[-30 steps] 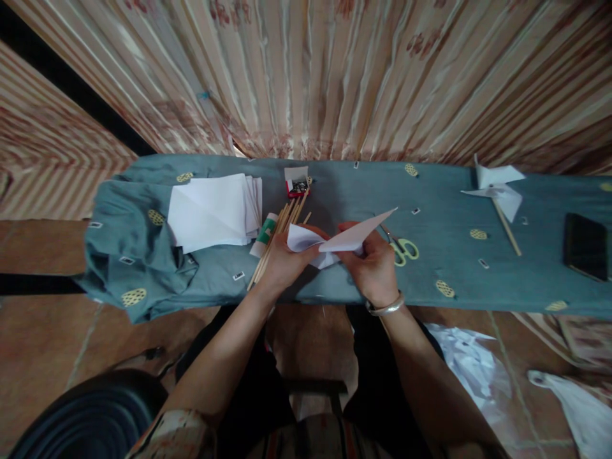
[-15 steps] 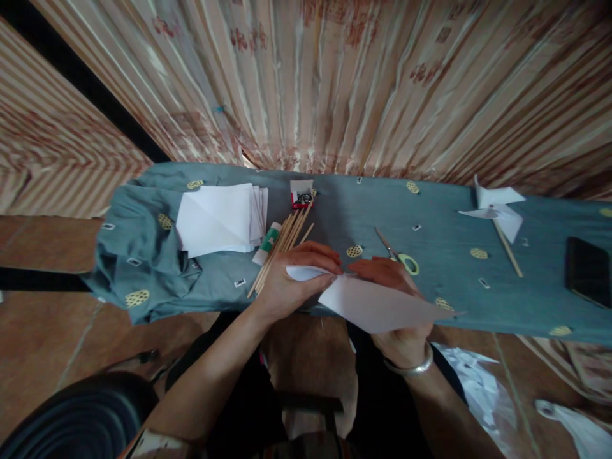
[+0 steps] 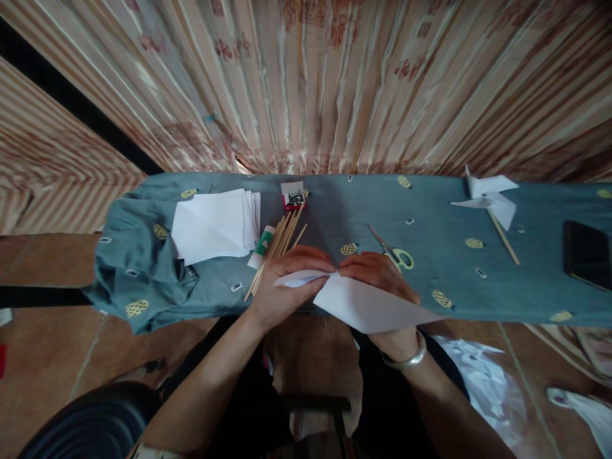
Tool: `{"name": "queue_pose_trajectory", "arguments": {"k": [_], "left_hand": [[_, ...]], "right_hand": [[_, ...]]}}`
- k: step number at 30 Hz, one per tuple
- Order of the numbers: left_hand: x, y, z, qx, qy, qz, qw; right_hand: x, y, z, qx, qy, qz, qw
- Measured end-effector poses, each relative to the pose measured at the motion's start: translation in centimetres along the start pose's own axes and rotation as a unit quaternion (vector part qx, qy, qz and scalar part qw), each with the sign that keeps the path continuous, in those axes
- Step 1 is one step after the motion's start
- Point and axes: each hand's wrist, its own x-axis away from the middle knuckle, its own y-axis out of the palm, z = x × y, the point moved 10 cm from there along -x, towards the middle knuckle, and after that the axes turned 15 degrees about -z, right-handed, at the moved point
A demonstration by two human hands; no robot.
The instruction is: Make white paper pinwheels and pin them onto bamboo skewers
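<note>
A sheet of white paper [image 3: 368, 305], partly folded over, is held in front of me above the table's near edge. My left hand [image 3: 294, 280] pinches its left part between thumb and fingers. Close beside it, my right hand [image 3: 382, 277] grips the same paper, its fingers behind the sheet and its thumb hidden. The fingertips of both hands nearly meet at the paper's middle. Wooden sticks [image 3: 280, 248] lie just beyond my left hand, alongside a green and white glue stick [image 3: 262, 245]. Scissors [image 3: 394, 252] with light green handles rest just past my right hand.
A stack of white paper [image 3: 213, 226] lies at left on the blue-green cloth [image 3: 335, 210]. An open small box [image 3: 293, 196] of dark metal pieces stands behind the sticks. At right are a paper pinwheel [image 3: 490, 197] on a stick and a black phone [image 3: 587, 255]. A plastic bag [image 3: 482, 376] lies on the floor.
My right hand's fingers have come slightly closer to my left hand at the paper's middle. The whole view has shifted a little; both hands keep hold of the paper.
</note>
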Motion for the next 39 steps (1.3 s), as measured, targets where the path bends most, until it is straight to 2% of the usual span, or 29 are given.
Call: {"name": "queue_pose_trajectory", "arguments": {"k": [16,21,24,27,29,33,39], "left_hand": [[-0.1,0.3,-0.2,0.027,-0.04,-0.013,0.999],[0.2,0.8,-0.2,0.037,-0.033,-0.043,0.998],[0.8,0.8,-0.7,0.087,-0.042,-0.05,0.994],[1.3,0.3,-0.9,0.165,-0.028,-0.047,0.985],[1.4,-0.5,-0.9,0.192,-0.014,-0.029,0.981],[1.3,-1.3,-1.5,0.096,-0.053,0.0,0.994],[1.3,0.9,-1.9,0.046,-0.075,-0.046,0.995]], "right_hand": [[0.4,1.0,1.7,-0.079,0.043,-0.029,0.995],[0.6,1.3,2.6,-0.145,0.062,-0.023,0.987],[0.6,0.8,3.5,-0.201,0.081,-0.005,0.976],[0.7,0.8,5.1,-0.275,0.125,-0.025,0.953],[0.8,1.6,6.2,-0.338,0.162,-0.062,0.925],[1.5,3.6,7.1,-0.439,0.201,-0.102,0.87],[2.9,7.4,7.5,-0.526,0.283,-0.131,0.791]]}}
